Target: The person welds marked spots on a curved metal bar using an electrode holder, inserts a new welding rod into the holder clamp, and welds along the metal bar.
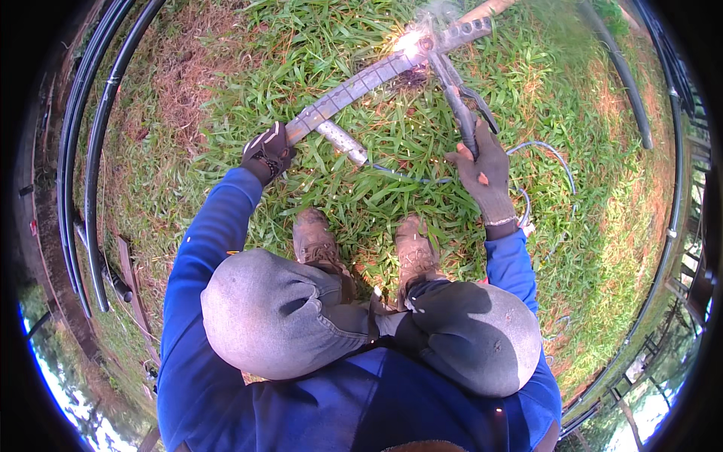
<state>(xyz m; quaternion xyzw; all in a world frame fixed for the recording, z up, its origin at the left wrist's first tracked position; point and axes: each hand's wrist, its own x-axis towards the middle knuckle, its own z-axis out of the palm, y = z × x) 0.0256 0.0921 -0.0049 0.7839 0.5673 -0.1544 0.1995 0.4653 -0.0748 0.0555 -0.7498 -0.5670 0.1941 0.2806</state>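
Observation:
My left hand (269, 151), in a dark glove, is closed round the near end of a long grey metal bar (350, 93) marked with dark cross lines. A dark, worn glove covers my right hand (484, 167), whose fingers wrap the handle of a welding electrode holder (456, 96) with a lever at its side. The holder's head reaches the bar's far end, where a bright glow (410, 44) throws sparks and smoke. Glare hides the exact contact there. Beside the bar, close to my left hand, a silvery metal cylinder (343, 142) lies on the grass.
A metal piece with round holes (465, 30) and a brownish rod (488, 9) extend beyond the glow. A bluish cable (561, 157) loops through the grass at right. Long dark pipes (102, 135) stand at left, another (625, 83) at far right. My boots (418, 248) are below the work.

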